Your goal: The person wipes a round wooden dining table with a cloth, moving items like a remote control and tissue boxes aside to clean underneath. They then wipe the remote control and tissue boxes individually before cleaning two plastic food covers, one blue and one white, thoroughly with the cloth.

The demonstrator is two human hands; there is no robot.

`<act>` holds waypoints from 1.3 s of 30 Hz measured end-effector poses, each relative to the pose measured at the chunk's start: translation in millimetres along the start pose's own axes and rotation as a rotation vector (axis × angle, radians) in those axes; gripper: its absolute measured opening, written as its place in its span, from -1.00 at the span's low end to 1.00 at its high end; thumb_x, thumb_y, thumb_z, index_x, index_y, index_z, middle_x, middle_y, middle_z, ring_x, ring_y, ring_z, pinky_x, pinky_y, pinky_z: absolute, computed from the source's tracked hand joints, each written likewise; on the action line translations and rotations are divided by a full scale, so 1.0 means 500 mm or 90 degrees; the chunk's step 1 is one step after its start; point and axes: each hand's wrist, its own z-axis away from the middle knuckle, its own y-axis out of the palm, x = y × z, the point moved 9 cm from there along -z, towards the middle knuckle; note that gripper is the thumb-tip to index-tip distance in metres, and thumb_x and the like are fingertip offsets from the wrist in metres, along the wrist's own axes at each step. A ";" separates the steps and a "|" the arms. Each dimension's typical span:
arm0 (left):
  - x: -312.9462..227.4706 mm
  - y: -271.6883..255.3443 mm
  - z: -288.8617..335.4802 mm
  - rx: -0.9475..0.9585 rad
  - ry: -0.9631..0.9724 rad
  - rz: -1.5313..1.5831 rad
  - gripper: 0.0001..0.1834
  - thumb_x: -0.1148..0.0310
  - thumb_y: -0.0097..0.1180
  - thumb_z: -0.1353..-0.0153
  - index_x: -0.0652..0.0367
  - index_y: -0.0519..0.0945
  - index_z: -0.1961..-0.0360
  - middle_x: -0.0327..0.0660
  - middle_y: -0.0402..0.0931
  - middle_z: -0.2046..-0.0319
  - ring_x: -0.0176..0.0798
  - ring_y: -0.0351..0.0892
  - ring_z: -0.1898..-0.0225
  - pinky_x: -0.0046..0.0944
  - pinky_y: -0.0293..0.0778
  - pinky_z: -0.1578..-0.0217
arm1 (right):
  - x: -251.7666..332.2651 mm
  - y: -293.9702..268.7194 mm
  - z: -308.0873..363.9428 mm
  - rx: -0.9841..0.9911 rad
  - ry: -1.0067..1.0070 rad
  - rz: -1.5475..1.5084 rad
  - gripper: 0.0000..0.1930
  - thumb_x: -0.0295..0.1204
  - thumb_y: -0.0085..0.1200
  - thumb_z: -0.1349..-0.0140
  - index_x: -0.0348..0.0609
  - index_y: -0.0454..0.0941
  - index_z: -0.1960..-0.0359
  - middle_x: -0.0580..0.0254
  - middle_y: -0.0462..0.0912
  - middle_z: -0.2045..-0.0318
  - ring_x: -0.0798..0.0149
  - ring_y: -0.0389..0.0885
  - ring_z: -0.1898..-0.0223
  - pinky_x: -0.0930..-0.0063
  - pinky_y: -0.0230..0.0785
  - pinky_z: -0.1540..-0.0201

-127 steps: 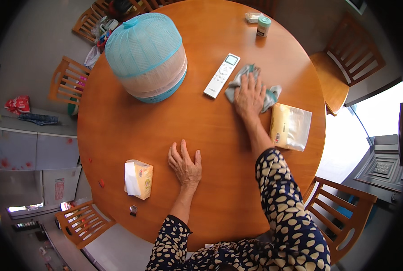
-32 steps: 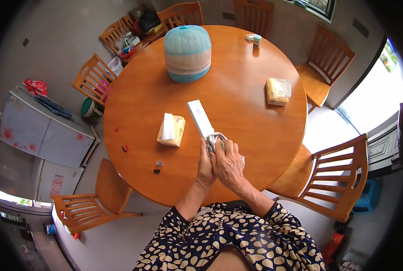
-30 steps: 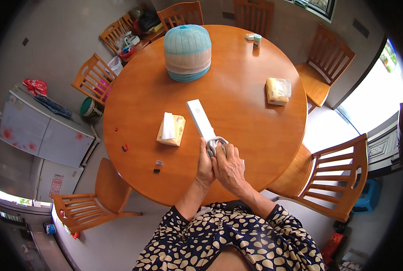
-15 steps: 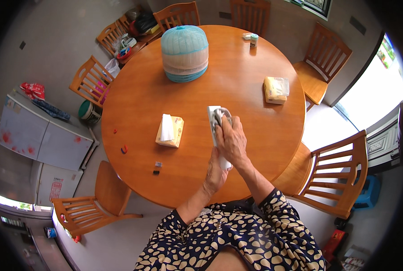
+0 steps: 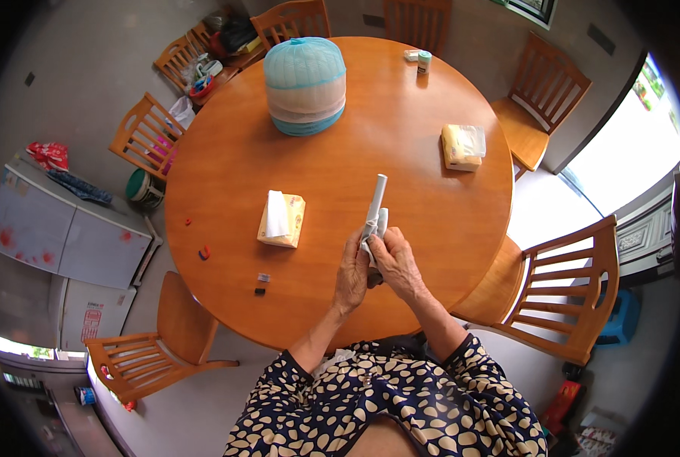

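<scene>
Over the near part of the round wooden table, a long, slim white bar-shaped thing [image 5: 377, 196] points away from me, its narrow side showing. A crumpled light grey cloth [image 5: 370, 227] is bunched around its middle. My left hand [image 5: 350, 274] is closed around the near part of the bar. My right hand [image 5: 399, 265] pinches the cloth against it from the right. Both hands are close together, and their fingers hide the bar's lower part. A yellow tissue pack [image 5: 293, 221] with a white tissue sticking out lies to the left.
The table [image 5: 401, 114] carries a blue-and-white mesh food cover [image 5: 306, 87], another tissue pack [image 5: 462, 147] and a small canister [image 5: 424, 62]. At left lie a red-and-blue bit [image 5: 204, 252] and a small black piece [image 5: 260, 291]. Wooden chairs [image 5: 561, 286] surround it; a fridge [image 5: 66, 217] stands left.
The bar has turned from its broad white face to its narrow side. Both hands have come lower and closer together, and my right hand has slid the cloth toward me.
</scene>
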 end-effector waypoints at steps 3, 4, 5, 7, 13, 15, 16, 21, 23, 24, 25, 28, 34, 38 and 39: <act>-0.034 0.008 -0.001 -0.005 0.026 -0.141 -0.42 -0.07 -0.24 -0.46 0.05 0.28 -0.32 -0.22 0.40 0.17 -0.37 0.47 0.21 -0.30 0.47 0.29 | 0.009 -0.038 -0.013 -0.062 -0.056 -0.038 -0.74 -0.29 0.02 -0.40 -0.31 0.48 0.21 0.18 0.36 0.31 0.37 0.43 0.34 0.48 0.38 0.34; -0.029 -0.001 -0.007 -0.032 0.111 -0.217 -0.41 -0.05 -0.18 -0.44 0.11 0.30 -0.32 -0.11 0.42 0.16 -0.20 0.51 0.17 -0.21 0.47 0.24 | 0.008 -0.048 -0.022 -0.079 -0.040 -0.061 -0.74 -0.29 0.03 -0.40 -0.30 0.49 0.23 0.26 0.43 0.33 0.43 0.43 0.36 0.52 0.36 0.37; -0.031 -0.001 0.000 -0.048 0.153 -0.274 -0.41 -0.04 -0.17 -0.44 0.11 0.29 -0.32 -0.08 0.42 0.16 -0.14 0.51 0.15 -0.17 0.47 0.21 | 0.001 -0.055 -0.030 -0.077 -0.016 -0.122 -0.74 -0.28 0.03 -0.40 -0.28 0.50 0.24 0.29 0.45 0.35 0.46 0.43 0.37 0.54 0.35 0.37; -0.076 0.009 0.012 -0.077 0.239 -0.391 -0.41 -0.02 -0.15 -0.43 0.12 0.29 -0.32 -0.03 0.43 0.14 -0.01 0.50 0.12 -0.10 0.45 0.15 | -0.008 -0.066 -0.042 -0.075 0.018 -0.256 -0.75 -0.26 0.03 -0.39 -0.23 0.53 0.27 0.38 0.51 0.42 0.54 0.44 0.45 0.62 0.34 0.44; -0.106 0.018 0.030 -0.091 0.276 -0.550 -0.39 0.16 0.12 -0.31 0.16 0.29 -0.30 -0.01 0.42 0.11 0.07 0.47 0.07 -0.03 0.44 0.09 | -0.009 -0.088 -0.056 -0.079 -0.006 -0.415 -0.71 -0.25 0.00 -0.39 -0.23 0.60 0.15 0.42 0.58 0.53 0.60 0.44 0.62 0.71 0.23 0.68; -0.109 0.019 0.021 -0.055 0.212 -0.491 -0.42 0.27 0.20 -0.25 0.18 0.31 -0.25 -0.02 0.46 0.11 0.02 0.52 0.08 -0.07 0.48 0.11 | -0.021 -0.091 -0.060 -0.097 -0.027 -0.448 -0.71 -0.25 0.01 -0.39 -0.24 0.60 0.14 0.41 0.59 0.52 0.60 0.44 0.62 0.71 0.22 0.69; -0.106 0.018 0.018 -0.038 0.180 -0.462 -0.42 0.32 0.24 -0.22 0.19 0.33 -0.22 -0.03 0.48 0.11 0.00 0.54 0.08 -0.08 0.50 0.12 | -0.030 -0.091 -0.063 -0.087 -0.030 -0.436 -0.71 -0.27 0.00 -0.39 -0.26 0.61 0.13 0.39 0.61 0.50 0.60 0.45 0.63 0.70 0.23 0.71; -0.021 0.007 0.003 0.166 -0.073 -0.006 -0.52 0.48 0.27 -0.16 0.15 0.36 -0.07 -0.07 0.58 0.17 -0.19 0.67 0.30 -0.26 0.62 0.33 | -0.068 -0.062 -0.063 -0.022 0.024 -0.529 -0.70 -0.32 0.02 -0.40 -0.32 0.55 0.03 0.25 0.68 0.29 0.47 0.63 0.36 0.57 0.53 0.33; -0.026 0.026 0.011 0.195 -0.174 0.137 -0.53 0.50 0.28 -0.15 0.13 0.37 -0.05 -0.07 0.57 0.19 -0.24 0.65 0.40 -0.31 0.63 0.42 | -0.070 -0.051 -0.061 -0.044 0.034 -0.594 -0.70 -0.32 0.02 -0.40 -0.32 0.55 0.02 0.24 0.68 0.28 0.47 0.63 0.39 0.56 0.54 0.35; -0.033 0.037 0.020 0.189 -0.216 0.207 -0.52 0.51 0.29 -0.15 0.13 0.37 -0.06 -0.06 0.55 0.19 -0.26 0.63 0.46 -0.31 0.62 0.47 | -0.075 -0.054 -0.064 -0.052 0.033 -0.616 -0.70 -0.32 0.01 -0.40 -0.31 0.55 0.02 0.24 0.68 0.29 0.46 0.63 0.41 0.57 0.54 0.38; -0.032 0.044 0.027 0.183 -0.258 0.278 -0.51 0.51 0.30 -0.14 0.13 0.37 -0.06 -0.05 0.53 0.19 -0.27 0.61 0.52 -0.32 0.62 0.51 | -0.082 -0.065 -0.069 -0.061 0.031 -0.638 -0.70 -0.32 0.01 -0.41 -0.30 0.54 0.01 0.24 0.68 0.30 0.46 0.63 0.43 0.58 0.53 0.41; -0.021 0.042 0.030 0.227 -0.215 0.267 -0.58 0.22 0.17 -0.31 0.13 0.38 -0.10 -0.09 0.52 0.22 -0.32 0.57 0.49 -0.33 0.57 0.56 | -0.041 -0.122 -0.078 -0.178 -0.002 -0.518 -0.79 -0.35 0.00 -0.41 -0.24 0.58 0.16 0.34 0.63 0.48 0.52 0.54 0.60 0.63 0.45 0.60; 0.024 0.027 0.017 0.107 -0.253 0.332 -0.34 -0.29 -0.47 -0.40 0.04 0.40 -0.04 -0.25 0.48 0.27 -0.37 0.48 0.43 -0.34 0.43 0.60 | 0.155 -0.086 -0.016 -0.173 -0.422 0.349 -0.71 -0.54 0.14 -0.14 -0.09 0.58 0.07 0.17 0.53 0.10 0.23 0.63 0.19 0.35 0.56 0.27; 0.041 0.029 0.004 0.075 -0.222 0.346 -0.35 -0.27 -0.51 -0.42 0.04 0.37 -0.08 -0.26 0.46 0.24 -0.43 0.46 0.44 -0.39 0.35 0.63 | 0.164 0.015 0.005 -0.023 -0.417 0.662 -0.77 -0.48 0.10 -0.05 -0.18 0.59 0.20 0.26 0.44 0.12 0.21 0.50 0.30 0.37 0.53 0.42; 0.040 0.027 0.001 0.065 -0.214 0.339 -0.35 -0.26 -0.51 -0.42 0.03 0.36 -0.08 -0.26 0.46 0.24 -0.43 0.45 0.44 -0.39 0.34 0.64 | 0.161 0.025 0.012 0.010 -0.423 0.682 -0.77 -0.48 0.08 -0.06 -0.20 0.58 0.22 0.27 0.43 0.13 0.21 0.49 0.33 0.38 0.52 0.45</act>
